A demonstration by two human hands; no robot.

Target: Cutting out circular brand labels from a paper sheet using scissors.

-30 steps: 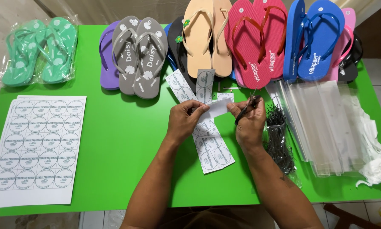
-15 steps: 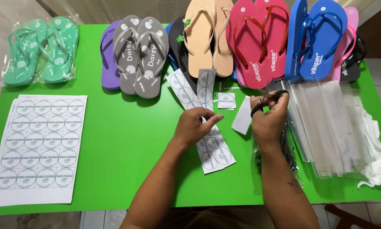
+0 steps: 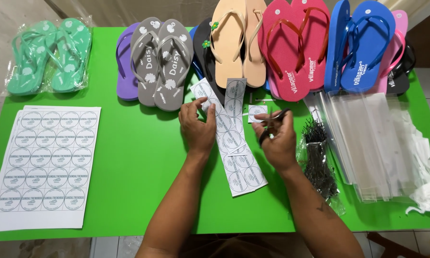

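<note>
My left hand (image 3: 198, 125) pressed flat-fingered on the label strip (image 3: 234, 138); beside it, my right hand (image 3: 277, 138) gripped scissors (image 3: 272, 125), best kept square.

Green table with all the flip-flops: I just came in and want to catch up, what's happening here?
A person sits at the green table. The left hand presses on cut strips of round labels. The right hand holds dark scissors beside a small cut label. A full label sheet lies at the left, flip-flops line the far edge, and clear bags lie at the right.
</note>
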